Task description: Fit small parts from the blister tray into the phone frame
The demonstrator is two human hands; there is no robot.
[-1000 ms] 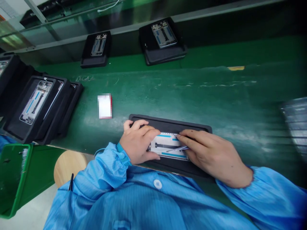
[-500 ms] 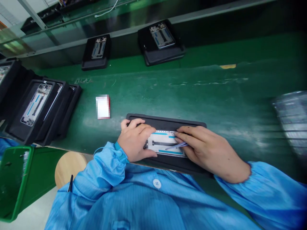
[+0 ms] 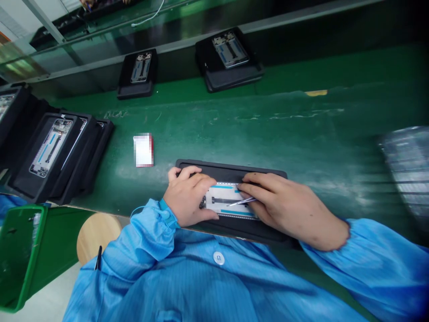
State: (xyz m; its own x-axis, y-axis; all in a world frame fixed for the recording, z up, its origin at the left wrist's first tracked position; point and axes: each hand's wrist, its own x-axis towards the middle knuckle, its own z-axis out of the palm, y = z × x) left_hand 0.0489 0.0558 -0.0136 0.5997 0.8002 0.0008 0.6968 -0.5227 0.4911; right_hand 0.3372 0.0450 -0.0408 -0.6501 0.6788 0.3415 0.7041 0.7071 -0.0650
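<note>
Phone frame [image 3: 231, 201] lies flat on a black tray [image 3: 231, 164], its long sides running across the view, with blue strips and a dark central bar on its face. The left hand [image 3: 189, 197] clasps the frame's left end, with the fingers curled over the far edge and the thumb along the near edge, so that grip is closed on the frame. The right hand [image 3: 288, 208] reaches in from the tray's right side and pinches slim steel tweezers [image 3: 241, 201] between thumb and fingers. Its grip is closed on the tool, and the tips sit over the frame's middle, though the view is too small to show what they touch. The right fingers [image 3: 258, 181] curve over the frame's far edge.

Left of the tray, on the green workbench [image 3: 268, 129], lies a white card with a red edge [image 3: 143, 150], its face pixelated. Farther left stands an overlapping row of black trays [image 3: 23, 179], one showing a phone frame. Beyond the tray, two more black trays [image 3: 231, 80] sit on a raised level, each with a frame. To the tray's right is a blurred stack of clear plastic [image 3: 405, 170]. Just below the tray is the person's blue smock [image 3: 217, 286] — a blue wrist strap [image 3: 166, 210] circles the left wrist. Down and left of the tray are a green bin [image 3: 20, 255] and a round wooden stool [image 3: 97, 237].
</note>
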